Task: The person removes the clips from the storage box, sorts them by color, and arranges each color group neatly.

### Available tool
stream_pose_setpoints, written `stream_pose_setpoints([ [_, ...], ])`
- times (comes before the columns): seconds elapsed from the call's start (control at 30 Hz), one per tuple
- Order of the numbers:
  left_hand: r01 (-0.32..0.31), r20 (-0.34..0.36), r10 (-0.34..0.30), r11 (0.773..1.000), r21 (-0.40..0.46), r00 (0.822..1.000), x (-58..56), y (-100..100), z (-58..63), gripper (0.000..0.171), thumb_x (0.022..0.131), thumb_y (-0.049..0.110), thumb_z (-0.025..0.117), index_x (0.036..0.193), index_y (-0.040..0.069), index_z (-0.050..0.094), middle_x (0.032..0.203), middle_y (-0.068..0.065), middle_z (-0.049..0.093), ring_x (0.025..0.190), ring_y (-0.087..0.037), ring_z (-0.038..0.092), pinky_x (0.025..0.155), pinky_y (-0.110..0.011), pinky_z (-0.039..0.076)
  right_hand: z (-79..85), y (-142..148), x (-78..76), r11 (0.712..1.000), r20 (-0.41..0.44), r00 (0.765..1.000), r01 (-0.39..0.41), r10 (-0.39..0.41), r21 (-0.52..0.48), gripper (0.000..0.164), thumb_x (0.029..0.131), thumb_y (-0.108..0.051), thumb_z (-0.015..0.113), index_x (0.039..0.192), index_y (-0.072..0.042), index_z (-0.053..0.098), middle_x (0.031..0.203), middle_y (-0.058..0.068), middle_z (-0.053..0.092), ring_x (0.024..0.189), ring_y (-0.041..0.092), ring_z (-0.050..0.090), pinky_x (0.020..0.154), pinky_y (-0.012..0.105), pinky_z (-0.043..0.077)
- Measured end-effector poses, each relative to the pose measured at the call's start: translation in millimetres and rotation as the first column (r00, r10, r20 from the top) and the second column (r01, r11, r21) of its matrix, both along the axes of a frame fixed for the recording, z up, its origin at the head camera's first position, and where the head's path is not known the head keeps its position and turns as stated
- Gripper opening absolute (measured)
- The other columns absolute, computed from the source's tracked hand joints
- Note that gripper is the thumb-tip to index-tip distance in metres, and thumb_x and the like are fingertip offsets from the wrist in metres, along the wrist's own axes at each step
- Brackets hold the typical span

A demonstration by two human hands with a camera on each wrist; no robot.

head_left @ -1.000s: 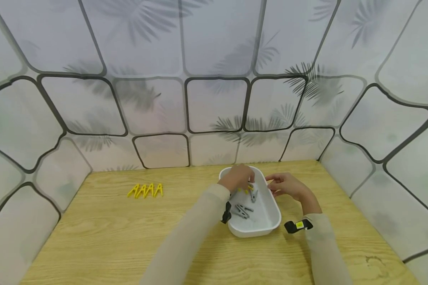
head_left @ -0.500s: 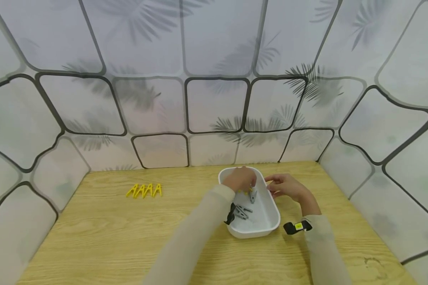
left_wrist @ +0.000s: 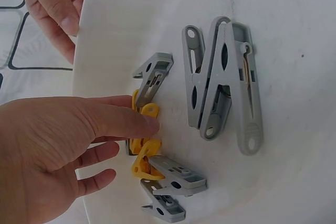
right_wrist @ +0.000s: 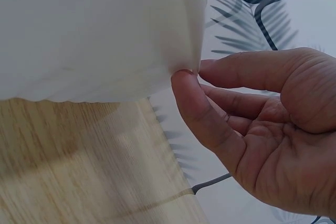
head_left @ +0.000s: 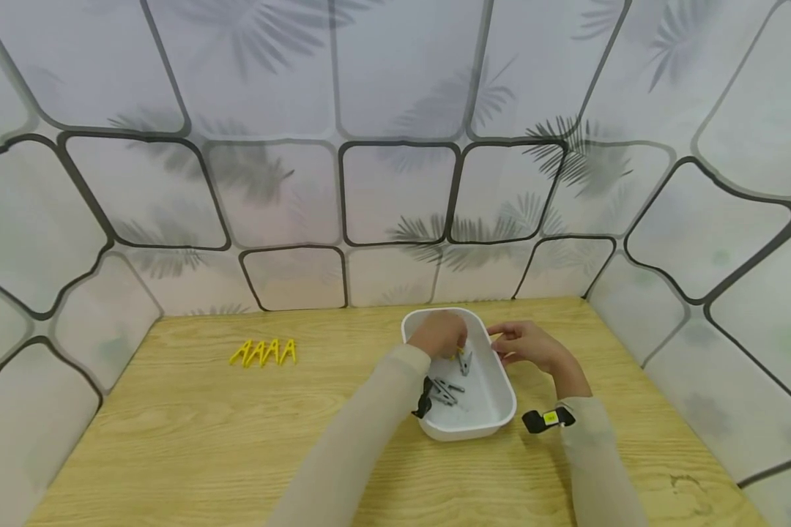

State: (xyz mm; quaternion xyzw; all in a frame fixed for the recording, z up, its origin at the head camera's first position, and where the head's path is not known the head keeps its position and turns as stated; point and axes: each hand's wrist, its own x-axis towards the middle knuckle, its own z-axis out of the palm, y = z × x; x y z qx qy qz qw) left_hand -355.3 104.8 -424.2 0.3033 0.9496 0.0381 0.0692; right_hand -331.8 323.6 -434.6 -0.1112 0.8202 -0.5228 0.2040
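Note:
In the left wrist view, my left hand [left_wrist: 58,156] reaches into the white plastic bin [head_left: 494,406]. Its thumb and forefinger pinch a yellow clothespin [left_wrist: 151,110], partly hidden by the thumb. Another yellow clothespin [left_wrist: 144,163] lies just beside the fingertips, amid grey clothespins [left_wrist: 178,176]. More grey clothespins [left_wrist: 197,74] lie in a cluster on the bin floor. My right hand [head_left: 534,345] is at the bin's right side, its fingertips touching the outer wall, with thumb and forefinger close together in the right wrist view.
Several yellow clothespins [head_left: 264,353] stand in a row on the wooden table [head_left: 224,432], left of the bin. A patterned fabric backdrop [head_left: 398,194] surrounds the table at the back and both sides.
My left hand has dipped slightly in the bin, its fingers shifting among the yellow clothespins. The right hand stays at the bin's side. The head view has drifted slightly.

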Motion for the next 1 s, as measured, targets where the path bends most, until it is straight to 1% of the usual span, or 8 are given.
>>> stream_pose_setpoints([
  [0.07, 0.007, -0.011, -0.007, 1.000, -0.002, 1.000, 0.6, -0.8, 0.1, 0.015, 0.092, 0.009, 0.074, 0.101, 0.019, 0.079, 0.103, 0.006, 0.075, 0.088, -0.011, 0.062, 0.078, -0.023, 0.050, 0.0, 0.3, -0.1, 1.000, -0.006, 1.000, -0.008, 0.008, 0.002, 0.051, 0.102, -0.010, 0.058, 0.145, 0.013, 0.043, 0.107, 0.015, 0.073, 0.087, 0.013, 0.070, 0.079, 0.036, 0.061],
  [0.17, 0.008, -0.016, -0.008, 1.000, 0.003, 1.000, 1.7, -1.4, 0.7, 0.015, 0.090, 0.008, 0.075, 0.100, 0.019, 0.079, 0.103, 0.005, 0.075, 0.092, -0.013, 0.064, 0.079, -0.024, 0.051, -0.3, 0.5, -0.5, 1.000, -0.006, 1.000, -0.004, 0.005, 0.005, 0.051, 0.102, -0.010, 0.058, 0.145, 0.013, 0.043, 0.107, 0.014, 0.073, 0.087, 0.012, 0.070, 0.080, 0.036, 0.061],
  [0.33, -0.015, 0.016, 0.014, 1.000, 0.013, 1.000, 1.4, -0.6, -0.4, 0.015, 0.090, 0.008, 0.075, 0.100, 0.019, 0.079, 0.103, 0.005, 0.075, 0.091, -0.012, 0.064, 0.078, -0.025, 0.052, -1.2, 0.9, -1.3, 1.000, 0.001, 1.000, 0.008, -0.008, 0.012, 0.051, 0.102, -0.010, 0.058, 0.146, 0.012, 0.044, 0.105, 0.013, 0.073, 0.088, 0.013, 0.070, 0.080, 0.037, 0.061],
  [0.5, -0.022, 0.053, 0.022, 1.000, -0.002, 0.998, 0.2, 0.9, -0.7, 0.021, 0.089, 0.009, 0.076, 0.106, 0.022, 0.079, 0.109, 0.008, 0.074, 0.097, -0.011, 0.064, 0.083, -0.024, 0.053, -1.7, 0.9, -2.2, 1.000, 0.000, 1.000, 0.007, -0.007, 0.013, 0.051, 0.102, -0.009, 0.057, 0.146, 0.012, 0.044, 0.105, 0.012, 0.074, 0.089, 0.014, 0.071, 0.081, 0.038, 0.061],
  [0.6, -0.015, 0.065, 0.016, 1.000, -0.004, 0.998, -0.3, 1.3, 0.6, 0.020, 0.088, 0.009, 0.077, 0.104, 0.021, 0.079, 0.107, 0.008, 0.074, 0.096, -0.011, 0.064, 0.081, -0.024, 0.053, -1.4, 0.8, -2.4, 1.000, 0.000, 1.000, 0.005, -0.005, 0.010, 0.051, 0.102, -0.009, 0.057, 0.146, 0.012, 0.043, 0.105, 0.012, 0.074, 0.089, 0.014, 0.070, 0.081, 0.038, 0.061],
  [0.77, -0.002, 0.059, 0.001, 1.000, 0.017, 0.998, -3.5, 2.1, -0.1, 0.015, 0.085, 0.012, 0.080, 0.098, 0.019, 0.078, 0.099, 0.007, 0.074, 0.088, -0.011, 0.063, 0.076, -0.025, 0.053, -0.3, 0.0, -2.0, 1.000, 0.001, 1.000, 0.007, -0.007, 0.006, 0.050, 0.103, -0.009, 0.057, 0.147, 0.012, 0.043, 0.107, 0.013, 0.073, 0.089, 0.014, 0.071, 0.081, 0.037, 0.061],
  [0.9, -0.021, 0.075, 0.018, 0.999, 0.036, 0.997, -2.5, 2.7, 0.6, 0.018, 0.085, 0.012, 0.081, 0.102, 0.017, 0.077, 0.104, 0.005, 0.074, 0.092, -0.011, 0.065, 0.079, -0.025, 0.055, -0.4, -0.1, -1.7, 1.000, -0.002, 1.000, 0.002, -0.002, 0.007, 0.050, 0.102, -0.008, 0.056, 0.146, 0.012, 0.044, 0.107, 0.014, 0.073, 0.089, 0.014, 0.071, 0.080, 0.037, 0.061],
  [1.0, -0.045, 0.094, 0.039, 0.997, 0.061, 0.995, -1.3, 2.1, 1.2, 0.019, 0.086, 0.012, 0.081, 0.103, 0.017, 0.076, 0.107, 0.004, 0.073, 0.092, -0.011, 0.064, 0.077, -0.026, 0.054, -0.5, 0.8, -1.4, 1.000, -0.009, 1.000, -0.006, 0.006, 0.006, 0.050, 0.103, -0.008, 0.056, 0.146, 0.013, 0.043, 0.108, 0.015, 0.073, 0.089, 0.014, 0.071, 0.081, 0.037, 0.061],
])
